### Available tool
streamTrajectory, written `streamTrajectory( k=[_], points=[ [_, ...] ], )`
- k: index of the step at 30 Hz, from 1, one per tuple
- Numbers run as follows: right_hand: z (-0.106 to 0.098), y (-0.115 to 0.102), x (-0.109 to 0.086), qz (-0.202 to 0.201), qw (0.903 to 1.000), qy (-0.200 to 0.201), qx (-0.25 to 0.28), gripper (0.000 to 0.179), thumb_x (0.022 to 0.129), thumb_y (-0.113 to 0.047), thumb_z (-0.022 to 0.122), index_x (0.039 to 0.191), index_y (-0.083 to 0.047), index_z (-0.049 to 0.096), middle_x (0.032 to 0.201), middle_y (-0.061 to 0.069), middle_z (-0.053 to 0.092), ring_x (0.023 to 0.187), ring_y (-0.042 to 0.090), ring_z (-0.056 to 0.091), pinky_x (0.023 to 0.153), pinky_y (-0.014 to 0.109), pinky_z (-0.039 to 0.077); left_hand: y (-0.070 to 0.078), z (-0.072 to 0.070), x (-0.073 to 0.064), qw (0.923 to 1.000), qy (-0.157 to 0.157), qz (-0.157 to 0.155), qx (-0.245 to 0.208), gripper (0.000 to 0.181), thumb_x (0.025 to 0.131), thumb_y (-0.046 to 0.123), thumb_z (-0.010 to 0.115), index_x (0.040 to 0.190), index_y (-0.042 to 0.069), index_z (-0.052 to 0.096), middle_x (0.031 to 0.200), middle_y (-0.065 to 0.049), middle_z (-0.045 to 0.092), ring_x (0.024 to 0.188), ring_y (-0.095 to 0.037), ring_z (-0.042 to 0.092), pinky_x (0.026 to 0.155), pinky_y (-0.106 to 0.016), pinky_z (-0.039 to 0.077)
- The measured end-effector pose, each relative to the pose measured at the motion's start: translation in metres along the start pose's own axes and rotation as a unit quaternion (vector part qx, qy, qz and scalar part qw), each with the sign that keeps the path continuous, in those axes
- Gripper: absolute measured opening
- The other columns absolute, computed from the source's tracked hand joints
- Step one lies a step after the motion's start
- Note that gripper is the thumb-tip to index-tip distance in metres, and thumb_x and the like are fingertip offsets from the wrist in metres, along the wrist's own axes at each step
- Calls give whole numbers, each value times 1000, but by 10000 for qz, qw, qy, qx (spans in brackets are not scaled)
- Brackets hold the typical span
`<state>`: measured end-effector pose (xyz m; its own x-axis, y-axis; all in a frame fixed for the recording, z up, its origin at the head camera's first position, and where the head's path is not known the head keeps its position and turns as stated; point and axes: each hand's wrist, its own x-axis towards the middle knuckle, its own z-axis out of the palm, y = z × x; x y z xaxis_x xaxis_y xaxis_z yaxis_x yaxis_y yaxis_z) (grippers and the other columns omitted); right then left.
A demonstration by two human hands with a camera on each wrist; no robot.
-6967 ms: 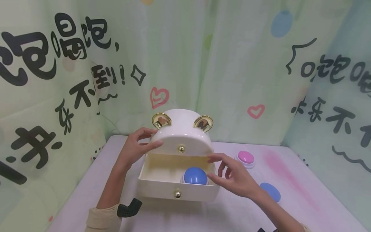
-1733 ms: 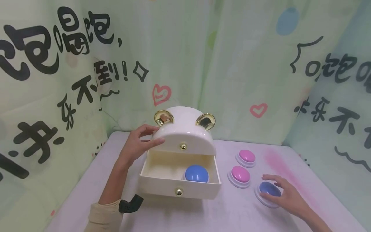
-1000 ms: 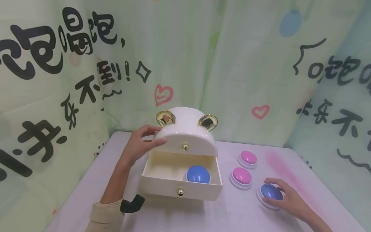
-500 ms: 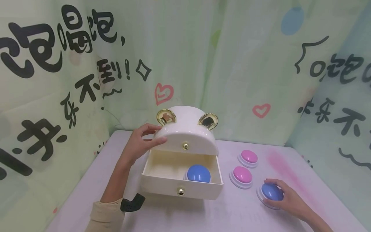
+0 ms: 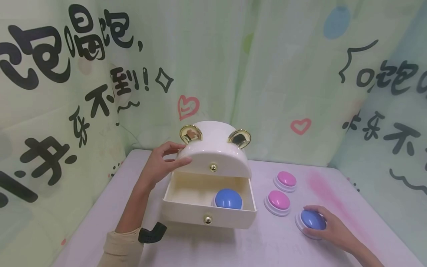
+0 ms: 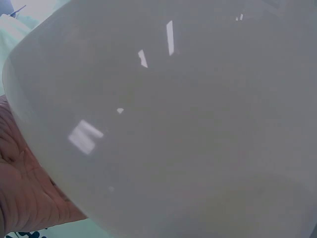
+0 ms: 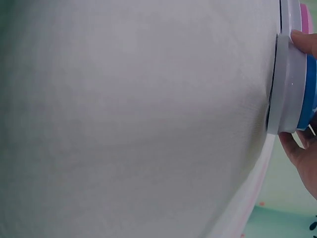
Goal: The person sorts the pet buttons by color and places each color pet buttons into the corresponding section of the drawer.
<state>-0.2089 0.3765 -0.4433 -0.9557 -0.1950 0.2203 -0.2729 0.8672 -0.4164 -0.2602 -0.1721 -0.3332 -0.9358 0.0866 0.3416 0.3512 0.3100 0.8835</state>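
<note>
A white drawer box (image 5: 215, 142) with gold-rimmed ears stands on the table. My left hand (image 5: 159, 163) grips its upper left side, thumb across the front and fingers behind. The box's glossy wall fills most of the left wrist view. Its lower drawer (image 5: 181, 212) is pulled out and holds one blue push button (image 5: 228, 198) at the right. At the right of the table, my right hand (image 5: 335, 227) grips a second, blue-domed push button (image 5: 313, 219) by its white base (image 7: 290, 91). In the right wrist view this base sits close over the cloth.
Two pink push buttons, a far one (image 5: 287, 178) and a near one (image 5: 278, 200), stand between the box and my right hand. The table's white cloth (image 5: 267, 244) has a pink smear at the right. Printed curtains (image 5: 267, 92) enclose the back and sides.
My right hand has left the drawer's right side, reached the blue push button on the table and tightened round it. In the last half second it stays there. The left hand keeps its hold.
</note>
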Motion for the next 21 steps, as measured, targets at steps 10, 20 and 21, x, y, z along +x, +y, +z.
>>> streamTrajectory(
  k=[10,20,21],
  points=[
    [-1,-3,1,240,9996,-157,-36,71,76,-39,90,133,-8,61,130,18,64,107,26,60,82,32,54,1,-1,-1,10000,17,-2,-44,48,85,34,85,125,14,67,129,-4,65,125,-26,57,103,-53,50],
    [-1,1,-1,390,9989,11,245,74,77,-34,90,135,-2,58,132,29,61,114,52,60,88,63,54,0,0,0,10000,6,-23,-20,49,85,35,84,125,13,67,131,-5,65,126,-27,56,103,-53,50],
    [0,1,-1,347,9991,117,235,72,77,-33,90,134,-2,59,130,28,62,113,47,61,89,57,56,0,-1,0,10000,5,-24,-18,49,85,35,84,125,13,67,131,-5,65,126,-27,56,103,-53,50]
  ],
)
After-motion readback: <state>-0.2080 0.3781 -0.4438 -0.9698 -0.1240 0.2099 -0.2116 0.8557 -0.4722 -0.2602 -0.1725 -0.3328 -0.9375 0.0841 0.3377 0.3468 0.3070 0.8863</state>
